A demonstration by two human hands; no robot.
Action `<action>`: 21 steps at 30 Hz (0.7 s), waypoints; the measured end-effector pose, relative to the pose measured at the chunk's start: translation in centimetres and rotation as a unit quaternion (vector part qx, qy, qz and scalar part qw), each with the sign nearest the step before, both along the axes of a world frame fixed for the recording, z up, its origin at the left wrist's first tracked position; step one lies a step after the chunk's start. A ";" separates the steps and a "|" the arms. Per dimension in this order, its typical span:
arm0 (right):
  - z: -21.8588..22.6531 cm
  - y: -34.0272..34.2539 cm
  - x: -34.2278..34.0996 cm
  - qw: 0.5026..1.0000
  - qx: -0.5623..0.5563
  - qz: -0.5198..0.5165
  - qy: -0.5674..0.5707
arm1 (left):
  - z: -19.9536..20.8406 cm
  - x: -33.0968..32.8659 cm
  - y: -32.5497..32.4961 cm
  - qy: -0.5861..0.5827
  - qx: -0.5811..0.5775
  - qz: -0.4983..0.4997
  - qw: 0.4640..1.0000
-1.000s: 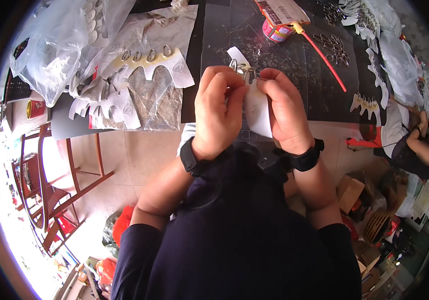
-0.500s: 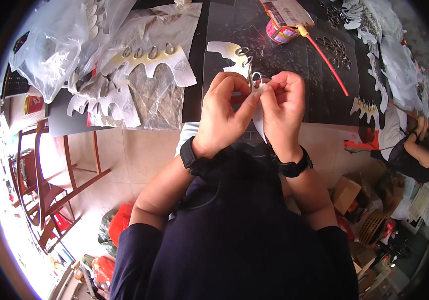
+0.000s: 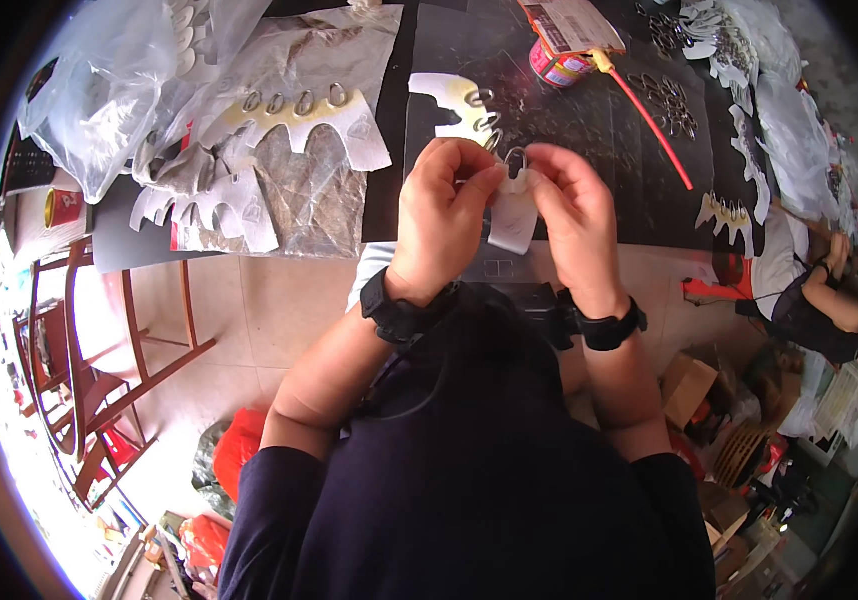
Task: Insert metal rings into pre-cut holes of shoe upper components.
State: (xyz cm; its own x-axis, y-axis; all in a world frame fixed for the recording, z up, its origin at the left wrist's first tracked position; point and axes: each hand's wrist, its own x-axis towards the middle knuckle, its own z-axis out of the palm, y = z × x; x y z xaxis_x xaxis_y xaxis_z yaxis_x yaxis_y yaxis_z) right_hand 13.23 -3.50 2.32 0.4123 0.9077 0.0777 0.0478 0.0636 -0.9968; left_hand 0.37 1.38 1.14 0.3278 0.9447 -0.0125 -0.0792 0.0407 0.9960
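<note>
Both hands are working close together in the upper centre of the frame, over the near part of the desk. The left hand is pinching one scalloped white piece between thumb and fingers, while the right hand is grasping it from the other side. One metal ring is standing up between their fingertips; the two-sided pinch is probably keeping ring and piece steady. Toward the upper left, the piece's far part is reaching out beyond the hands, with what look like three more rings sitting along it.

In the upper left, a second white piece is lying on a crinkled sheet and bearing four rings in a row, perhaps spaced to match its scallops. In the upper right, one cup is sitting beneath one card, one red stick is slanting away, and loose rings are overlapping too much to count.
</note>
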 end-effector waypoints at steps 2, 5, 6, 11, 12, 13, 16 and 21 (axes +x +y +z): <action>0.6 -0.3 0.9 0.970 -0.162 0.054 0.174 | -0.3 0.2 -0.2 0.022 0.032 -0.005 0.999; 0.3 -1.0 1.6 0.968 -0.182 0.058 0.160 | -0.5 0.6 -0.8 0.047 0.055 -0.022 0.997; 0.3 -1.2 1.7 0.971 -0.178 0.061 0.146 | -0.6 0.7 -0.8 0.047 0.049 -0.028 0.997; -1.1 -2.7 1.7 0.987 -0.130 0.042 0.081 | -1.4 1.2 -1.1 0.031 0.015 -0.050 0.998; -1.3 -2.9 1.7 0.990 -0.111 0.046 0.072 | -1.4 1.2 -1.1 0.038 0.011 -0.059 0.997; -1.5 -3.2 1.7 0.990 -0.113 0.040 0.075 | -1.4 1.2 -1.1 0.040 0.008 -0.066 0.997; -2.1 -3.9 1.8 0.988 -0.100 0.035 0.110 | -1.5 1.5 -1.2 0.053 -0.012 -0.088 0.995; -1.6 -4.2 1.7 0.993 -0.105 0.029 0.050 | -1.5 1.6 -0.9 0.085 -0.017 -0.092 0.992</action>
State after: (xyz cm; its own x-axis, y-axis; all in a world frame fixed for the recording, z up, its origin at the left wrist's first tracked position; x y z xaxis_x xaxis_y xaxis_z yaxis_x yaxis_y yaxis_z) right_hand 14.98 -7.65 0.72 0.3545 0.9223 -0.1538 -0.0501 -0.1455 -0.9881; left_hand 1.96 0.48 -0.31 0.4845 0.8676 -0.1123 0.1009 0.0721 0.9923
